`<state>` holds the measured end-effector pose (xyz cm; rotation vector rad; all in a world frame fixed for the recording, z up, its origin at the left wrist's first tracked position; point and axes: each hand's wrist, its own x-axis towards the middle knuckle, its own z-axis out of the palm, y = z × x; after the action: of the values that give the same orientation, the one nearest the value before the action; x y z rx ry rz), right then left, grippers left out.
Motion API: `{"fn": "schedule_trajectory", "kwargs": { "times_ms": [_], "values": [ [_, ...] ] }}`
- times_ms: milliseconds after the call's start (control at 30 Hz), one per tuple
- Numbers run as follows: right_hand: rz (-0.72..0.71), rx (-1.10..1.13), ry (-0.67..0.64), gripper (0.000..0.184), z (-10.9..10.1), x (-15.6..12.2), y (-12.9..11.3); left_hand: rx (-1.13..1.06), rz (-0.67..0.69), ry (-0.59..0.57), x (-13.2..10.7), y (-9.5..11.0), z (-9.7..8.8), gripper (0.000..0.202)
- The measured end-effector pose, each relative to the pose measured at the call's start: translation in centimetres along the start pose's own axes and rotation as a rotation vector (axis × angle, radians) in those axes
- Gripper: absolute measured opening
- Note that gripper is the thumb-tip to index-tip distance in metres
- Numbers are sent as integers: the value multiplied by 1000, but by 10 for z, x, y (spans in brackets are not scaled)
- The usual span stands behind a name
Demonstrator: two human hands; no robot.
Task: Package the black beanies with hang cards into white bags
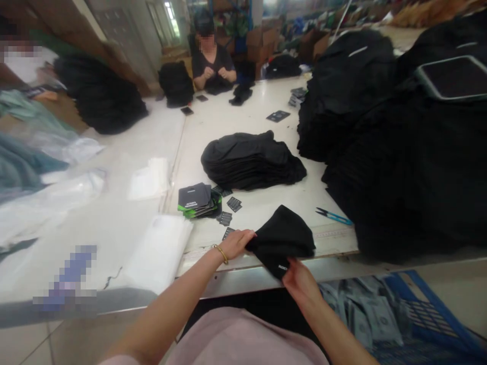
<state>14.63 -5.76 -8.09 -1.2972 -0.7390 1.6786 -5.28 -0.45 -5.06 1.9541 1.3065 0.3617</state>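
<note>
A black knit cap (pixel 280 238) with a small white label near its lower tip lies folded at the table's front edge, partly over the edge. My left hand (pixel 236 243), with a gold bracelet on the wrist, grips the cap's left side. My right hand (pixel 300 284) holds its lower corner below the table edge. Just beyond my left hand lie small dark card tags (pixel 228 232), and a stack of black and green card tags (pixel 198 201) sits further up. Blue-handled scissors (pixel 333 216) lie to the right of the cap.
A folded stack of black knitwear (pixel 251 160) sits mid-table, with large black piles (pixel 395 162) to the right. White plastic bags (pixel 158 252) lie left. A blue crate (pixel 422 317) of grey packets stands below right. A co-worker (pixel 212 63) works at the far end.
</note>
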Motion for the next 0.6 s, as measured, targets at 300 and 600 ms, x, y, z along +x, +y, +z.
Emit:
{"fn": "schedule_trajectory", "kwargs": {
  "times_ms": [300,600],
  "values": [
    [-245,-465,316,45,-31,-13,-11,236,-6,327,-2,23,32,56],
    [-401,-727,-18,34,-42,-8,-13,-78,-54,-164,56,23,-10,40]
  ]
}}
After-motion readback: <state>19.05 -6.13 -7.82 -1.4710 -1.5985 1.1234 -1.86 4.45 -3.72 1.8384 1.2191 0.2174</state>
